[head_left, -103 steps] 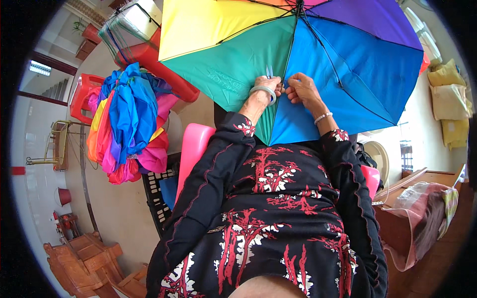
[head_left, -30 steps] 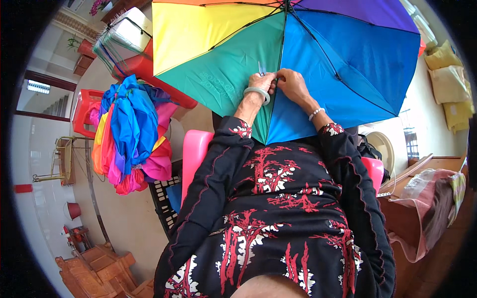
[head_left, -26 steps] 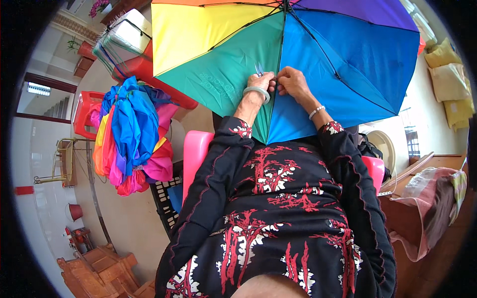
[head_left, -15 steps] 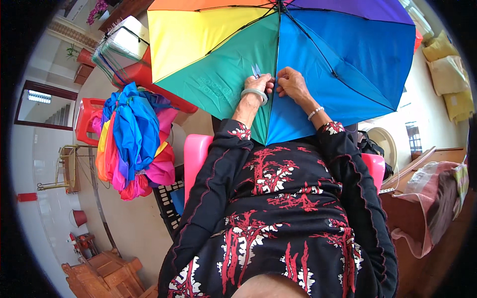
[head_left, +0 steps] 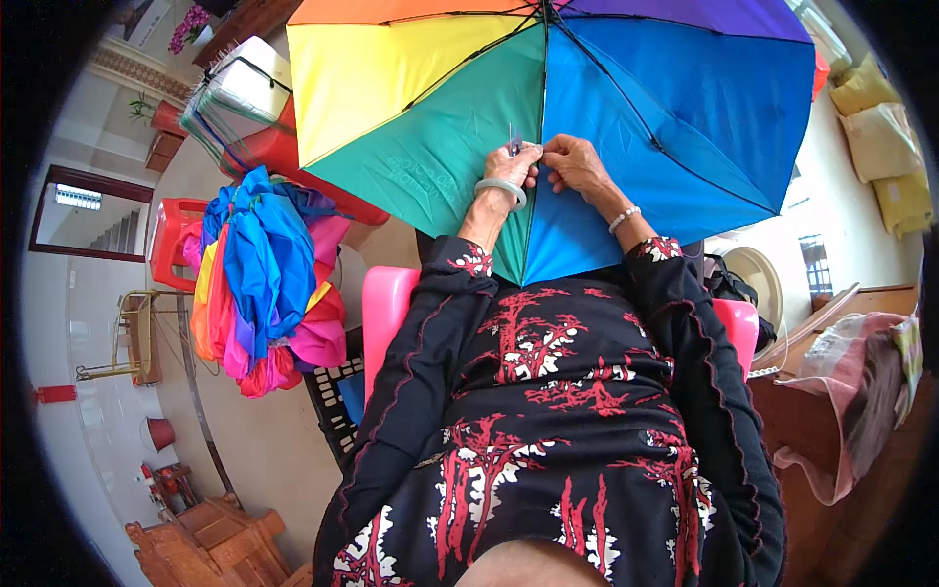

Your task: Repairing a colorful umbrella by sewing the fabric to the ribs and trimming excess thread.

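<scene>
Where a gap showed, left hand [head_left: 510, 169] (holding snips [head_left: 514, 146]) meets right hand [head_left: 575, 164].

A single view looks steeply down and forward from the person's head, through the left of two side-by-side fisheye cameras. Nearest the lens, the tree-print blouse [head_left: 548, 377] fills six o'clock; the open rainbow umbrella [head_left: 675, 108], farther out, spreads around twelve to one. I notice how wide it reaches: a red bucket [head_left: 161, 432] at eight, draped pink cloth [head_left: 831, 386] past three, edges bending toward the dark rim.
</scene>
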`<state>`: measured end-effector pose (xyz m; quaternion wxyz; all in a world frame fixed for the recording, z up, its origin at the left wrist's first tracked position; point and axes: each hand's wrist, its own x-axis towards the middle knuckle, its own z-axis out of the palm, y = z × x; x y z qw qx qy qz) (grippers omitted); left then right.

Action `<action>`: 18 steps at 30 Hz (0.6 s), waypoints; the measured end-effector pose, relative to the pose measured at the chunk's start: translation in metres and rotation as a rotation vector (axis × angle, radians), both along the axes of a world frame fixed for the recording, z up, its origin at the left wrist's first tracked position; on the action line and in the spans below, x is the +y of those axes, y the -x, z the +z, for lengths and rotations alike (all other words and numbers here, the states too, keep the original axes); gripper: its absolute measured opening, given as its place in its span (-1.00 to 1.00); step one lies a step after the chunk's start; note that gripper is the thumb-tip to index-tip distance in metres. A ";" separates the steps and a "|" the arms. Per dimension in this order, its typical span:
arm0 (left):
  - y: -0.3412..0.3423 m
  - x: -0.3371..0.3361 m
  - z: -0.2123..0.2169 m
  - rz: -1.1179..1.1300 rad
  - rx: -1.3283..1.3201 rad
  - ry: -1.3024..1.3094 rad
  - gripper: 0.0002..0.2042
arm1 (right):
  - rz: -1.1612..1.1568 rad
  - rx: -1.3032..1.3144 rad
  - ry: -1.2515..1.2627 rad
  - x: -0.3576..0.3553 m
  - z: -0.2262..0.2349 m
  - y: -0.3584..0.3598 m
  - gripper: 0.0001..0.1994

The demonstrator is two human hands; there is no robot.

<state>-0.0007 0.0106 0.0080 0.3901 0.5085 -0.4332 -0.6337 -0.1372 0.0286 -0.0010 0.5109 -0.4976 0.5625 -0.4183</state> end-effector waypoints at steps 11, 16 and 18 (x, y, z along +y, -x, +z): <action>-0.007 -0.005 -0.005 -0.033 -0.013 -0.003 -0.84 | -0.036 -0.173 -0.086 0.008 0.024 0.010 -0.87; 0.000 -0.003 -0.003 0.004 -0.110 0.041 -0.85 | -0.094 0.839 0.424 0.007 0.022 0.024 -0.87; 0.004 0.000 0.002 -0.014 -0.262 0.139 -0.85 | -0.155 1.159 0.633 0.008 0.024 0.026 -0.87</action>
